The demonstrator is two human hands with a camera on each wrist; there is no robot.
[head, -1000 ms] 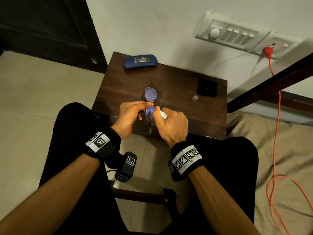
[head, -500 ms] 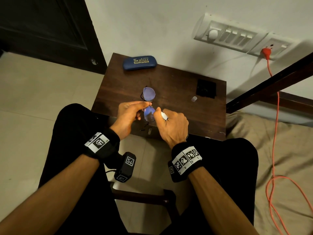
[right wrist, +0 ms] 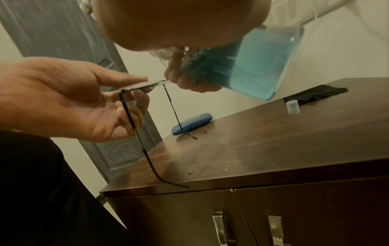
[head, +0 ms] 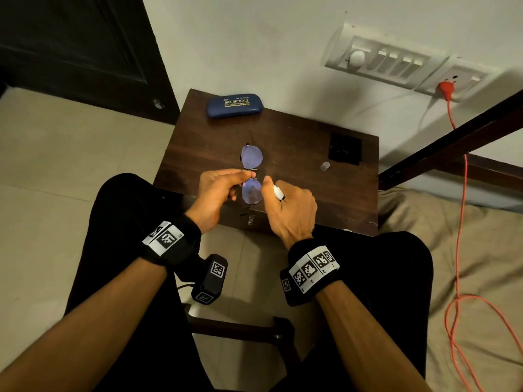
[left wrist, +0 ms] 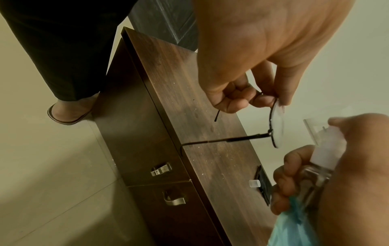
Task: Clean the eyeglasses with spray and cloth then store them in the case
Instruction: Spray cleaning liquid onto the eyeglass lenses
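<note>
Dark wood tabletop against a pale wall fills my head view, with the blue case closed at 12 o'clock and the black cloth with a small clear cap at 2 o'clock. My left hand pinches the eyeglasses at the bridge, lenses facing up, temple arms hanging open toward the wood. My right hand is wrapped round the spray bottle, forefinger on the pump, nozzle just beside the near lens.

I judge the risks to be these: the pinch is narrow, so a hard pump could knock the frame askew, and a nozzle this close may flood the lens and drip on the wood. One arm tip looks to be touching the tabletop, which could snag.

Only the right wrist view shows the blue liquid and the dangling arms; the head view hides the bottle inside my fist but alone shows both lenses
</note>
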